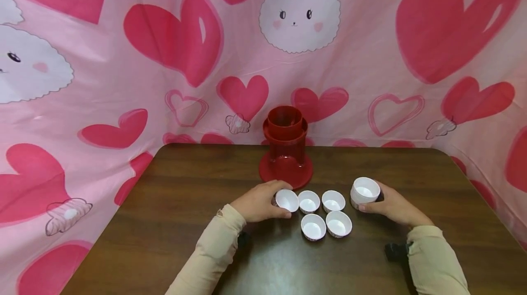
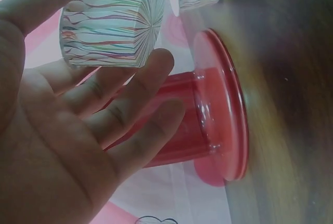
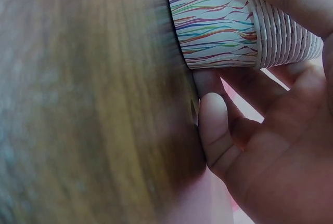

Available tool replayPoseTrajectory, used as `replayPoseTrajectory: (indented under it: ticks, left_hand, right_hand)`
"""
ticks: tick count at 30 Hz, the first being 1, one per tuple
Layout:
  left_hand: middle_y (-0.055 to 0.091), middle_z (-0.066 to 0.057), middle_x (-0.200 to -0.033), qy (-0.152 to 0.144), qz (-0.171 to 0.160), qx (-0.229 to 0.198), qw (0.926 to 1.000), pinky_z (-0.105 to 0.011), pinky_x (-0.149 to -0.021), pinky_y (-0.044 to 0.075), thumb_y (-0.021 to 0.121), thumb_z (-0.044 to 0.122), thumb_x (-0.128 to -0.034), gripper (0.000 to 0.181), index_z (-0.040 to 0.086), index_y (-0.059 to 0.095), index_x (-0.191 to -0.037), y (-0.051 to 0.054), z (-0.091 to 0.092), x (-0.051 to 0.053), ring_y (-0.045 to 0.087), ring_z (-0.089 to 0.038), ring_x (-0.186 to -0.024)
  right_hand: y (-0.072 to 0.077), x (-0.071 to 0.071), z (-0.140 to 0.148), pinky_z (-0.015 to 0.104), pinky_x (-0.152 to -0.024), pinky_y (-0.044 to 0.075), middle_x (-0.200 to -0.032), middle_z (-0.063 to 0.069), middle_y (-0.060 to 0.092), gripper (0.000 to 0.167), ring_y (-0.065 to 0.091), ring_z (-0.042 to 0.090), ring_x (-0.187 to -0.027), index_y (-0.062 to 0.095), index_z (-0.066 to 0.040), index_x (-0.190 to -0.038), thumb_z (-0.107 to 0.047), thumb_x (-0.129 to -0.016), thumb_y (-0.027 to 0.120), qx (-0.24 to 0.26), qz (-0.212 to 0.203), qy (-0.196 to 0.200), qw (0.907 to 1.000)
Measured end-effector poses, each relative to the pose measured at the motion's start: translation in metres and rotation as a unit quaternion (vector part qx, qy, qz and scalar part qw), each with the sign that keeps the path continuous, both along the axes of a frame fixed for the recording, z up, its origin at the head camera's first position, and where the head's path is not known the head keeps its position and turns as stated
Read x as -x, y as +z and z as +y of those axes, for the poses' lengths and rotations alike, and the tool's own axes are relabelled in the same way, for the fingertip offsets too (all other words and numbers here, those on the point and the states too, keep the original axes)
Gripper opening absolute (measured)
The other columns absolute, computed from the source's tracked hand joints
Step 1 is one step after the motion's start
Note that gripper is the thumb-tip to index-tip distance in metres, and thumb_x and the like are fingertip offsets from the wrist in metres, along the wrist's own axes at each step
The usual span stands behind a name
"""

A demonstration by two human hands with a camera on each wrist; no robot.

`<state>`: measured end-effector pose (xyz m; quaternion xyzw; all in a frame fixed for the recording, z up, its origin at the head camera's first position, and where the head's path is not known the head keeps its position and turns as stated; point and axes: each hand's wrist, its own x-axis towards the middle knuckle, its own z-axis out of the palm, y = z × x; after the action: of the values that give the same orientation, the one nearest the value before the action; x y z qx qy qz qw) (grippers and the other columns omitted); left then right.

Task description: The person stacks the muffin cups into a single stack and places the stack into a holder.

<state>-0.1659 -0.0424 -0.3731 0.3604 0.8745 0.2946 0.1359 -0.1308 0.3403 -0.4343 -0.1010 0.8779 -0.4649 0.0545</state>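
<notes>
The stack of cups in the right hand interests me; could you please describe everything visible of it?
The stack is several nested, paper-looking cups: white inside, wavy multicoloured lines outside, rims showing as close ridges. It is mouth-up, right of the loose cups, gripped by the right hand; whether its base touches the tabletop is unclear.

Sleeves (image 1: 436, 256) cropped, cup stack (image 3: 218, 29) partly hidden, tabletop (image 3: 104, 115) blurred in right-wrist view

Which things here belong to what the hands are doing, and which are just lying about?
In the job:
- left hand, holding a cup
- right hand, holding a stack
- four cups between them, likely

Apparently just there:
- red stand
- table
- cloth
</notes>
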Motion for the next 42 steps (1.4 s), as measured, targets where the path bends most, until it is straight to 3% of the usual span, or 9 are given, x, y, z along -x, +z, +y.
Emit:
replayPoseTrajectory:
  ticks: [6, 15, 20, 27, 31, 35, 42]
  left_hand:
    - [0.062, 0.0, -0.127, 0.006, -0.006, -0.034, 0.9994, -0.034, -0.1, 0.047, 0.083, 0.031, -0.0843, 0.059, 0.013, 0.059, -0.135, 0.006, 0.007, 0.0, 0.057, -0.015, -0.112]
    - [0.061, 0.0, -0.129, -0.006, -0.006, -0.078, 0.9969, -0.024, -0.094, 0.049, 0.084, 0.026, -0.0846, 0.062, 0.012, 0.056, -0.138, 0.018, 0.03, 0.0, 0.056, -0.012, -0.11]
    - [0.06, 0.001, -0.133, -0.007, -0.008, -0.075, 0.9972, -0.028, -0.099, 0.046, 0.083, 0.03, -0.0845, 0.067, 0.016, 0.053, -0.142, 0.023, 0.047, 0.003, 0.057, -0.011, -0.113]
    - [0.063, 0.005, -0.126, 0.0, -0.021, -0.092, 0.9955, -0.027, -0.093, 0.049, 0.083, 0.031, -0.0852, 0.063, 0.018, 0.055, -0.14, 0.028, 0.077, 0.015, 0.059, -0.009, -0.104]
    - [0.062, 0.005, -0.121, -0.026, -0.005, -0.094, 0.9952, -0.018, -0.086, 0.047, 0.083, 0.03, -0.0854, 0.062, 0.016, 0.056, -0.139, 0.029, 0.098, 0.021, 0.058, -0.009, -0.097]
    - [0.06, 0.003, -0.123, -0.044, 0.012, -0.088, 0.9951, -0.014, -0.084, 0.044, 0.084, 0.031, -0.0851, 0.064, 0.016, 0.058, -0.141, 0.028, 0.119, 0.022, 0.056, -0.01, -0.102]
    - [0.061, 0.005, -0.131, -0.042, 0.031, -0.092, 0.9943, -0.01, -0.09, 0.038, 0.08, 0.035, -0.0877, 0.063, 0.015, 0.058, -0.142, 0.022, 0.159, 0.021, 0.052, -0.001, -0.112]
  right_hand:
    - [0.0, 0.0, -0.003, 0.047, -0.093, 0.045, -0.119, 0.016, 0.063, 0.071, 0.057, 0.029, -0.108, 0.047, 0.008, -0.139, -0.019, -0.084, 0.083, 0.001, -0.002, -0.003, 1.0]
    - [0.001, -0.002, -0.003, 0.048, -0.093, 0.045, -0.119, 0.015, 0.063, 0.071, 0.057, 0.027, -0.108, 0.046, 0.009, -0.139, -0.016, -0.084, 0.083, 0.003, -0.002, 0.0, 1.0]
    - [0.0, -0.002, -0.002, 0.045, -0.093, 0.046, -0.118, 0.014, 0.063, 0.07, 0.058, 0.025, -0.107, 0.047, 0.007, -0.138, -0.017, -0.083, 0.084, -0.002, 0.0, 0.0, 1.0]
    - [0.0, -0.002, -0.002, 0.045, -0.092, 0.046, -0.118, 0.014, 0.064, 0.069, 0.058, 0.026, -0.106, 0.048, 0.008, -0.138, -0.017, -0.084, 0.083, -0.002, 0.006, 0.002, 1.0]
    - [0.002, -0.003, -0.001, 0.044, -0.092, 0.047, -0.118, 0.012, 0.064, 0.067, 0.058, 0.025, -0.107, 0.049, 0.004, -0.138, -0.019, -0.085, 0.082, -0.003, 0.004, 0.004, 1.0]
    - [0.003, -0.003, -0.001, 0.045, -0.091, 0.046, -0.122, 0.014, 0.063, 0.068, 0.057, 0.026, -0.108, 0.047, 0.003, -0.14, -0.02, -0.086, 0.081, 0.0, -0.001, 0.008, 1.0]
    - [0.004, -0.003, 0.0, 0.053, -0.093, 0.046, -0.124, 0.018, 0.062, 0.07, 0.057, 0.031, -0.11, 0.046, 0.006, -0.139, -0.022, -0.085, 0.081, -0.017, -0.002, 0.005, 0.9998]
